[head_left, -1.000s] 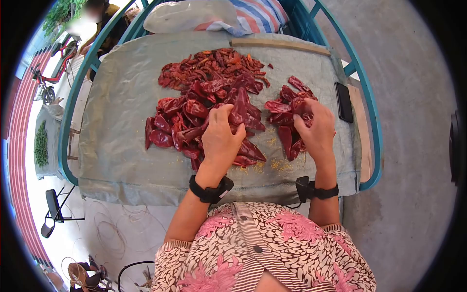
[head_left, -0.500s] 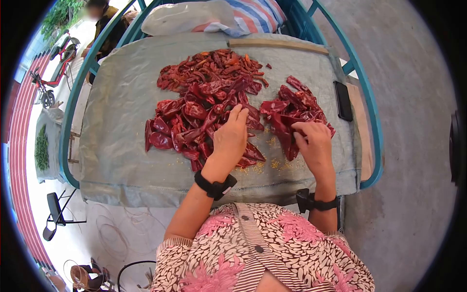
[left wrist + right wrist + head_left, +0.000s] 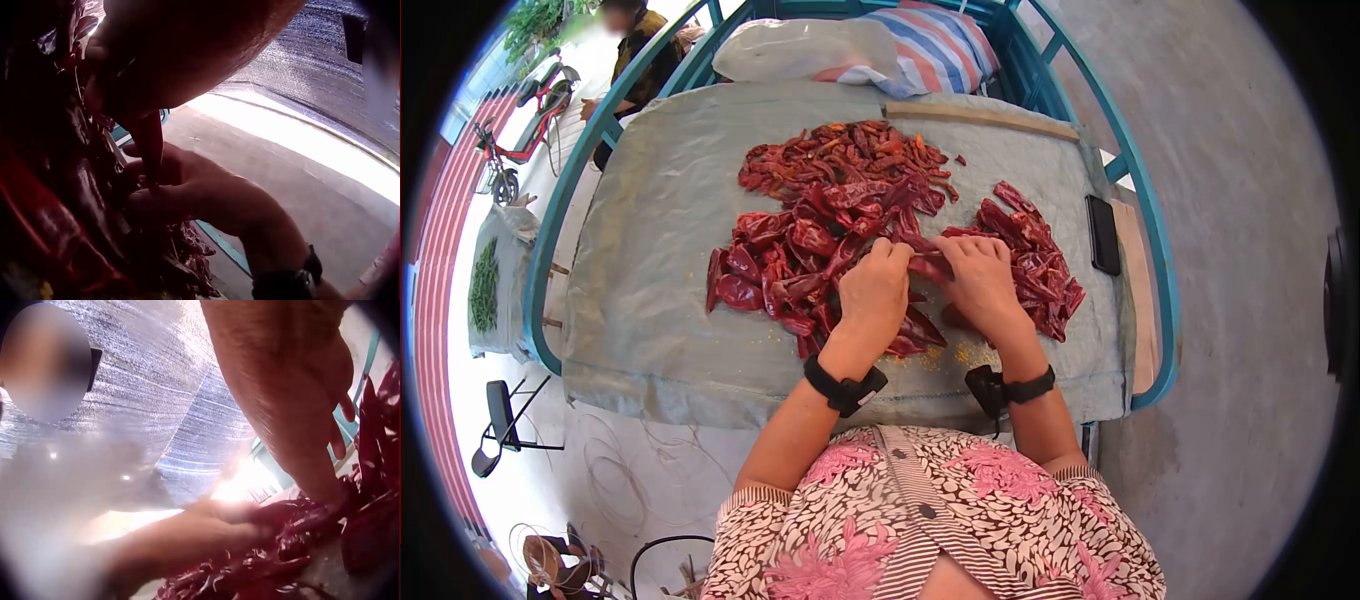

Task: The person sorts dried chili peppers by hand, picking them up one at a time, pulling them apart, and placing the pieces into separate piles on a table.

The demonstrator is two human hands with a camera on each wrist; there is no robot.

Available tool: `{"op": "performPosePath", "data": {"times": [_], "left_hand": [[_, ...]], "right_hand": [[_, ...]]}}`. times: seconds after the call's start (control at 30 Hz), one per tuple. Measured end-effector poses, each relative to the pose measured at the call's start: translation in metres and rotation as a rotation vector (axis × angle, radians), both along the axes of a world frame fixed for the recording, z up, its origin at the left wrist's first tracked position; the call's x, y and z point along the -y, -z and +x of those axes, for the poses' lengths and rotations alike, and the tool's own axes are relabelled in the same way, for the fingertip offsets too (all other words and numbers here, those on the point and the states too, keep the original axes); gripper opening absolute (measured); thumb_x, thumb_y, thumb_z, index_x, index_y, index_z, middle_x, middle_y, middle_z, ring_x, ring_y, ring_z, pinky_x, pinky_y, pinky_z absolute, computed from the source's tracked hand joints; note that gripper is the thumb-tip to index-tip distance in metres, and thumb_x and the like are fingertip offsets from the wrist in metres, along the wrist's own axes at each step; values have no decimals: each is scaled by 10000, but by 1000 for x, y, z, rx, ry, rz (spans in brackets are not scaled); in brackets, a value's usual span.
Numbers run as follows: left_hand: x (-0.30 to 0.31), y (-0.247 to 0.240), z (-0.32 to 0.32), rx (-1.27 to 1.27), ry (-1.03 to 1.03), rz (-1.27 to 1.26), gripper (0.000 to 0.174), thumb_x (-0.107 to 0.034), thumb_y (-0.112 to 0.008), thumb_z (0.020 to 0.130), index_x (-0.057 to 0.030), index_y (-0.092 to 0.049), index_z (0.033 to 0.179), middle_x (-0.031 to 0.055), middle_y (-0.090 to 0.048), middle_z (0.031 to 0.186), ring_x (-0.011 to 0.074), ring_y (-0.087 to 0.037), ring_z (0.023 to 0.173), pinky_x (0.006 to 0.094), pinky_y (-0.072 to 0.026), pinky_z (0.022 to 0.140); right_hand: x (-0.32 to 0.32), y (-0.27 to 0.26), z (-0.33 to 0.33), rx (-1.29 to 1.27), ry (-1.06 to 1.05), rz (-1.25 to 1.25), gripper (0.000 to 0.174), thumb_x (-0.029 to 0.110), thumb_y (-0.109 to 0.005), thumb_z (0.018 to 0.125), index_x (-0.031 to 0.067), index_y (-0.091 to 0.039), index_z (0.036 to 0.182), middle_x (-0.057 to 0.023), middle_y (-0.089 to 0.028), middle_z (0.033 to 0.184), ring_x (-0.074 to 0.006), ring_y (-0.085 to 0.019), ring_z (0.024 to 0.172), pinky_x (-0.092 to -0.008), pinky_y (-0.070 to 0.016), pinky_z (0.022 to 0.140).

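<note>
Between the two hands, over the right side of the large pile, is a dried red chili pepper (image 3: 931, 266). My left hand (image 3: 875, 295) pinches one end of it with bent fingers. From the right, my right hand (image 3: 982, 284) reaches in and holds the other end between thumb and fingers. In the left wrist view the pepper (image 3: 150, 147) spans from the dark left hand to the right hand (image 3: 187, 181). Large glossy dried chilies (image 3: 800, 250) lie heaped under and left of the left hand. A smaller heap (image 3: 1040, 265) lies beside the right hand.
Smaller wrinkled chilies (image 3: 840, 155) form a heap at the back. A phone (image 3: 1102, 235) lies at the right edge of the grey sheet (image 3: 640, 260). Blue rails (image 3: 1145, 200) enclose the cart bed. A wooden strip (image 3: 980, 120) and a striped sack (image 3: 930, 50) lie behind.
My right hand has moved left from the smaller heap to meet the left hand, and a chili is now held between them. The left hand has shifted slightly right since a second ago.
</note>
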State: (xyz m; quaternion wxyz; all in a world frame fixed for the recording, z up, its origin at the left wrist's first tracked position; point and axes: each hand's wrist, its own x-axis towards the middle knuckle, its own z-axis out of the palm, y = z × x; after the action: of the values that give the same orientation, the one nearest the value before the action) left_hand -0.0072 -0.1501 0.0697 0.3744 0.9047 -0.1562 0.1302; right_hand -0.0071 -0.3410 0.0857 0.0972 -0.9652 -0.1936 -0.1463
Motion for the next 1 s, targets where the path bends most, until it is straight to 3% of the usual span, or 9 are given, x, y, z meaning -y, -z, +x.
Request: {"op": "performPosePath", "data": {"times": [0.1,0.17,0.3,0.4,0.53,0.63,0.77,0.93,1.0], "left_hand": [[-3,-14,-4,-35,-98,-98,240,-87,-636,958,-96,-612,1197,150,-695,1052,400,-693,928,486,-552,764],[-8,-26,-6,-95,-168,-173,258,-109,-635,976,-82,-586,1228,180,-713,1033,413,-692,950,489,-547,776],[-1,-23,-3,-215,-95,-203,303,-135,-637,983,-48,-548,1259,231,-711,1035,438,-687,977,503,-537,815],[24,11,-10,-167,168,-288,450,-140,-670,941,-29,-531,1355,261,-649,1222,430,-639,1111,496,-517,935],[36,1,-27,-245,585,-32,560,-160,-725,877,-27,-565,1396,256,-578,1359,451,-549,1237,510,-486,1019],[27,-5,-30,-274,616,97,521,-181,-751,847,-20,-634,1329,248,-587,1333,478,-528,1233,519,-485,1018],[7,-13,-31,-211,725,107,443,-171,-732,864,-76,-673,1293,185,-635,1249,394,-569,1163,494,-481,1009],[0,-15,-33,-317,583,12,393,-108,-703,886,-62,-667,1274,161,-674,1145,369,-597,1119,473,-487,993],[-1,-7,-34,-246,510,-54,378,-87,-702,884,-51,-666,1258,158,-676,1129,367,-601,1114,469,-487,986]], "right_hand": [[6,4,2,-89,5,-65,510,83,-760,780,148,-665,1277,-67,-676,1207,-278,-593,1182,-471,-370,1092],[10,-6,0,-53,64,62,498,92,-763,796,151,-664,1280,-70,-678,1209,-284,-598,1179,-469,-378,1086],[28,-24,1,162,283,159,459,106,-765,825,141,-667,1272,-72,-691,1193,-297,-613,1155,-472,-396,1064],[28,-35,3,242,410,354,433,113,-760,833,129,-674,1257,-79,-706,1162,-308,-622,1136,-486,-403,1049],[7,-22,7,114,103,250,391,142,-752,843,116,-687,1227,-90,-722,1121,-297,-629,1124,-476,-402,1042],[-7,0,15,6,9,57,432,197,-768,836,122,-664,1249,-90,-730,1109,-282,-634,1119,-460,-380,1053],[-15,21,31,-101,9,-28,488,228,-769,843,150,-625,1302,-88,-737,1066,-276,-641,1095,-466,-361,1064],[-9,15,29,-87,-25,108,451,209,-765,852,140,-641,1281,-104,-747,963,-276,-677,995,-462,-403,1022],[0,0,26,-141,88,252,460,188,-767,853,129,-639,1290,-111,-744,924,-306,-691,919,-458,-443,973]]}}
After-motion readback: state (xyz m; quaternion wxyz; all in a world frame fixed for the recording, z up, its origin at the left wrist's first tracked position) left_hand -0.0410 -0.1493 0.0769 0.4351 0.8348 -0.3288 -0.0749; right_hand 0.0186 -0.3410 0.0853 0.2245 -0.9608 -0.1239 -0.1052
